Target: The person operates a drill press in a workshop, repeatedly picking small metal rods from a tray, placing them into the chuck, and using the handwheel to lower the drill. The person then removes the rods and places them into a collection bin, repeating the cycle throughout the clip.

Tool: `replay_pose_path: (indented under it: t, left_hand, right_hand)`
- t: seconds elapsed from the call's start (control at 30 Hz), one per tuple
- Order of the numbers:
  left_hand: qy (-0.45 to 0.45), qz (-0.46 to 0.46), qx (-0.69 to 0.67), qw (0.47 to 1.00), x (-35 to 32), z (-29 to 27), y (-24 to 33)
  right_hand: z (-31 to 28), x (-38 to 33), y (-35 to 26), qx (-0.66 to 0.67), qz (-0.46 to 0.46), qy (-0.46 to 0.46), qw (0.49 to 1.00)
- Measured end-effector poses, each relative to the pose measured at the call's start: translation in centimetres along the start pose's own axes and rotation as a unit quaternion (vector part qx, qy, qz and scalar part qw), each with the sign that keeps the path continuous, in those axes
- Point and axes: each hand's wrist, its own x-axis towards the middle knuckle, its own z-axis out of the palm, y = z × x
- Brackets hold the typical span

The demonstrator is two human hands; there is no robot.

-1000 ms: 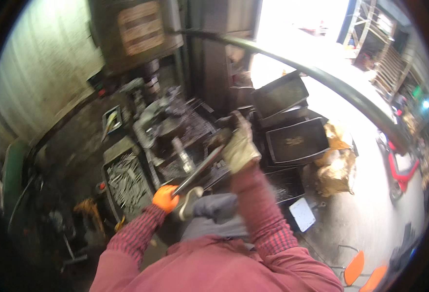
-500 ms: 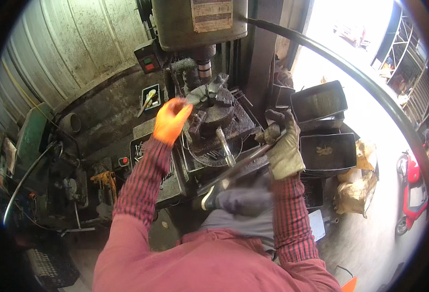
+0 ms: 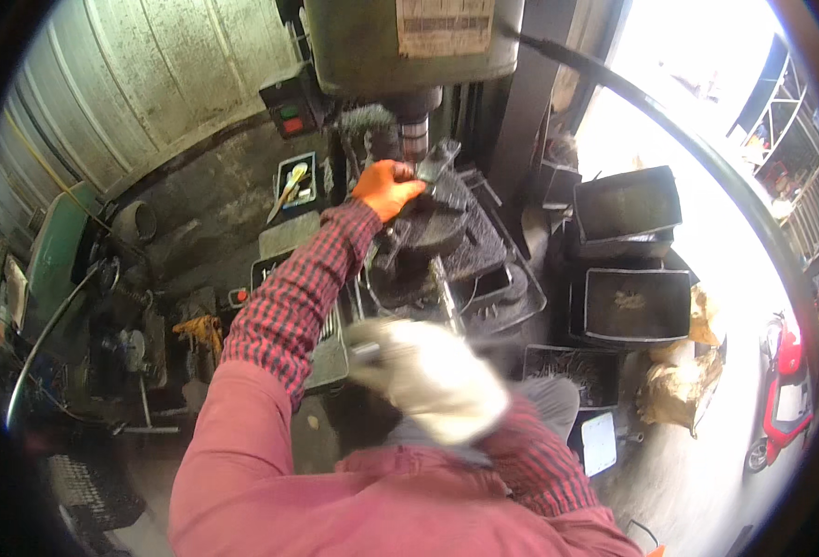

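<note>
My left hand [image 3: 388, 189] wears an orange glove and reaches to the round clamping fixture [image 3: 435, 227] on the drill press table. Its thumb and fingers come together at the fixture's upper left, below the spindle [image 3: 415, 137]; what they pinch is hidden. A bright metal handle [image 3: 448, 295] sticks out from the fixture toward me. My right hand [image 3: 437, 376], in a whitish glove, is smeared by motion in front of my body, and its fingers cannot be made out. Close to its left end shows a small shiny metal piece [image 3: 365, 349], perhaps held.
The drill head [image 3: 414, 56] hangs above the fixture, with a red and green switch box [image 3: 289, 110] to its left. Black bins [image 3: 637, 304] stand at the right, beside a torn sack [image 3: 679, 385]. A small tray [image 3: 296, 181] holds a brush. A thick hose arches across the upper right.
My left hand has moved right onto the fixture. My right hand has swung from the fixture's right side down and left, in front of my body. The view has shifted a little.
</note>
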Motion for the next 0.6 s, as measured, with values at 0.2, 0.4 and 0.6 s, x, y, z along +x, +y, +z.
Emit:
replay_pose_path:
  t: [0.2,0.4,0.6]
  left_hand:
    - [0.029,0.061,0.052,0.996,0.3,-0.2,-0.7]
    - [0.016,0.073,0.017,0.997,0.7,0.0,-2.0]
    - [-0.023,-0.040,-0.156,0.987,0.9,0.1,-2.3]
  right_hand:
    - [3.8,-5.3,10.4,-0.122,0.060,0.049,0.990]
    - [-3.3,-10.0,8.3,0.343,0.280,0.258,0.859]
    - [1.9,-4.3,3.9,-0.034,0.171,-0.106,0.979]
